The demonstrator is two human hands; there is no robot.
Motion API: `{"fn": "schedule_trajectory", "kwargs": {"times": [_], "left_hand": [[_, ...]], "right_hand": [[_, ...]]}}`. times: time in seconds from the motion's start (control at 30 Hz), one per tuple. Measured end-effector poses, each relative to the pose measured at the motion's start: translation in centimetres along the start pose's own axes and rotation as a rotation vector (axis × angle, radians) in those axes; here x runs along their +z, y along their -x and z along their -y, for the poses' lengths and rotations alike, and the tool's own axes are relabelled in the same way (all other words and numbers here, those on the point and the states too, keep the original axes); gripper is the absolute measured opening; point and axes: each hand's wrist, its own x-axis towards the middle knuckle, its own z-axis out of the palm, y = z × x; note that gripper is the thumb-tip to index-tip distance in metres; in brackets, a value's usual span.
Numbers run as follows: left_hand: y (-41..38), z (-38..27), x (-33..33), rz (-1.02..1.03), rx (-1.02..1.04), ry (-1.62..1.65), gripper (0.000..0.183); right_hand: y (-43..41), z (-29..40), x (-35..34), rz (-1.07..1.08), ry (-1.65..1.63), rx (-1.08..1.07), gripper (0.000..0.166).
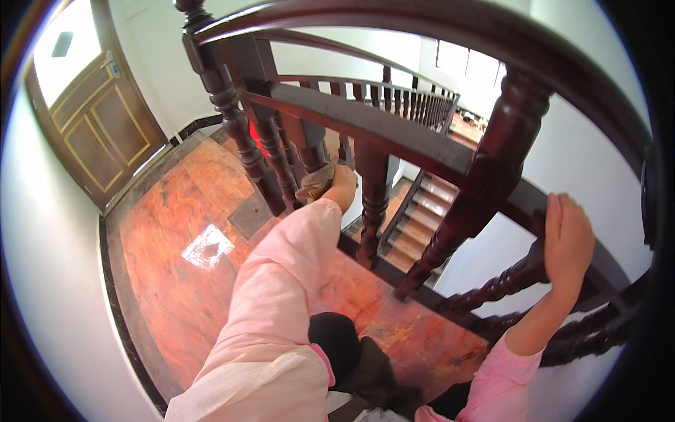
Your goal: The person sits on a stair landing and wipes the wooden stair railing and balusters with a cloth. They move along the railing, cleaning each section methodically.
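Note:
My left hand [344, 184] reaches forward in a pink sleeve and grips a brown cloth [318, 182]. It presses the cloth around a turned wooden baluster [312, 150] of the dark staircase railing. My right hand [568, 240] lies over the lower wooden rail [527, 203] at the right, its fingers bent over the top edge. Nothing shows in this hand, though its palm side is hidden. The thick curved handrail [422, 16] arches above both hands. A baluster [373, 195] stands just right of the cloth.
Beyond the balusters, a flight of stairs [422, 211] leads down, with more railing [406, 97] behind it. Reddish marble-look floor tiles [174, 227] spread left to a brown door [100, 121]. A white wall [47, 253] stands along the left, and my knees are close to the railing.

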Motion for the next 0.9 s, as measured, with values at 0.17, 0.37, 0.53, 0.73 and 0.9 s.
{"fn": "schedule_trajectory", "kwargs": {"times": [0.17, 0.37, 0.53, 0.73, 0.9], "left_hand": [[2.9, -1.4, 1.8, -0.509, -0.259, -0.086, 0.023], [12.2, -1.3, 8.1, -0.795, -0.151, 0.337, 0.052], [15.9, 0.5, 15.5, -0.286, -0.848, 1.675, 0.043], [15.8, 3.4, 6.6, -0.825, -0.763, 2.556, 0.065], [14.0, 2.3, 1.3, -0.864, -0.305, 1.712, 0.097]], "right_hand": [[-0.5, 0.1, -0.9, 0.041, 0.015, 0.014, 0.034], [-0.4, 0.7, 0.0, 0.028, 0.027, 0.015, 0.033], [-0.6, 0.6, -0.2, 0.018, 0.036, -0.004, 0.033], [-0.4, 0.0, -0.1, -0.030, 0.041, 0.004, 0.032], [-0.4, 0.7, 0.1, -0.018, 0.019, 0.005, 0.031]]}}
